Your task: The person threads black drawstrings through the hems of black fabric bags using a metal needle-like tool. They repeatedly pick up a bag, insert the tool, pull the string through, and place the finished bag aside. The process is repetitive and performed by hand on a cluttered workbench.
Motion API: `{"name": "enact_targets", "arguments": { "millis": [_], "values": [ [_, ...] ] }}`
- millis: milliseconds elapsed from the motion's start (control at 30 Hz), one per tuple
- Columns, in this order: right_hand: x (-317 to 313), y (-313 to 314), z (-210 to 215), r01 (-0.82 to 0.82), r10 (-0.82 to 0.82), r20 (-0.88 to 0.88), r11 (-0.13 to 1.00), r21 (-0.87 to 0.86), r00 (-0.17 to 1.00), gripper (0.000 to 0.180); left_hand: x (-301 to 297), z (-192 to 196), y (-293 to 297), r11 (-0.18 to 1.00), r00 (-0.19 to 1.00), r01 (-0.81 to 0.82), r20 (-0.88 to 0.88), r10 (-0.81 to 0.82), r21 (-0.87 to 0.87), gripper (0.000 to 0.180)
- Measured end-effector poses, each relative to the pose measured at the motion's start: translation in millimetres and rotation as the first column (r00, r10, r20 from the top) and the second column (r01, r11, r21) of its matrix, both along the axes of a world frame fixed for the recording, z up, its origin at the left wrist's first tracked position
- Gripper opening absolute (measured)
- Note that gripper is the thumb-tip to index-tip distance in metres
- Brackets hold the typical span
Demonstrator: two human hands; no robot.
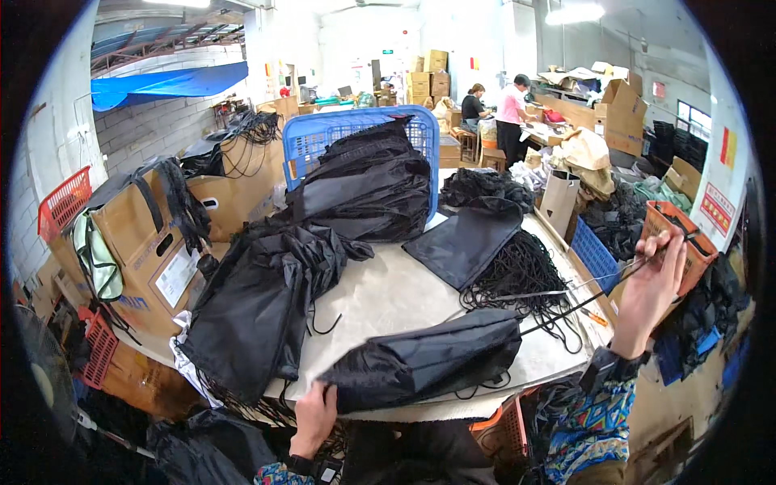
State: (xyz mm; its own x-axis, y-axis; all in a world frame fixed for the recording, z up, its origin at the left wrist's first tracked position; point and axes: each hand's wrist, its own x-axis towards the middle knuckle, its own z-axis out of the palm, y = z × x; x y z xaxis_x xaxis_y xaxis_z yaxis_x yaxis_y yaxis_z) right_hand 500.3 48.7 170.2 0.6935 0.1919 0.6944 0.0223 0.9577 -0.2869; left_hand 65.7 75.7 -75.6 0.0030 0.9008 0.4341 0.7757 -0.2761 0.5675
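Note:
A black fabric drawstring bag (428, 360) lies stretched along the table's near edge. My left hand (314, 414) pinches its left end between thumb and fingers. My right hand (653, 295) is raised at the far right, fingers closed on a black cord (566, 311) that runs taut from the bag's gathered right end. A thin pale strip (537, 294) also reaches toward that hand; whether it is held cannot be made out. Beyond the bag sits a heap of loose black cords (517, 279), with a flat black bag (469, 242) lying partly over it.
More black bags (267, 299) are piled on the table's left. A blue basket (432, 153) with stacked black fabric stands at the back. Cardboard boxes (149, 250) flank the left side. An orange basket (687, 250) is beyond my right hand. Two people work farther back.

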Motion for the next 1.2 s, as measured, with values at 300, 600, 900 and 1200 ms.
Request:
{"name": "enact_targets", "arguments": {
  "millis": [300, 600, 900, 1200],
  "values": [
    [-56.0, -33.0, -33.9, 0.468, -0.435, 0.215, 0.873, -0.137, 0.875, 0.020, 109.8, 34.9, 110.6, 0.983, 0.882, 0.181, 0.448, -0.148, -0.032, 0.072],
    [-10.4, -80.2, -85.3, 0.715, -0.469, 0.649, 0.678, -0.170, 0.599, 0.021, 157.9, 39.9, 112.4, 0.960, 0.939, 0.232, 0.222, -0.264, 0.159, 0.033],
    [294.2, -187.4, -201.7, 0.782, -0.598, 0.574, 0.150, -0.605, 0.559, 0.036, -29.1, 106.9, 172.2, 0.867, 0.653, -0.428, 0.751, 0.101, 0.255, 0.056],
    [232.6, -122.4, -276.6, 0.650, -0.311, 0.605, 0.061, -0.757, 0.733, 0.035, -331.7, 11.0, 108.6, 0.643, 0.633, -0.762, 0.289, 0.718, 0.072, 0.042]
  ]
}}
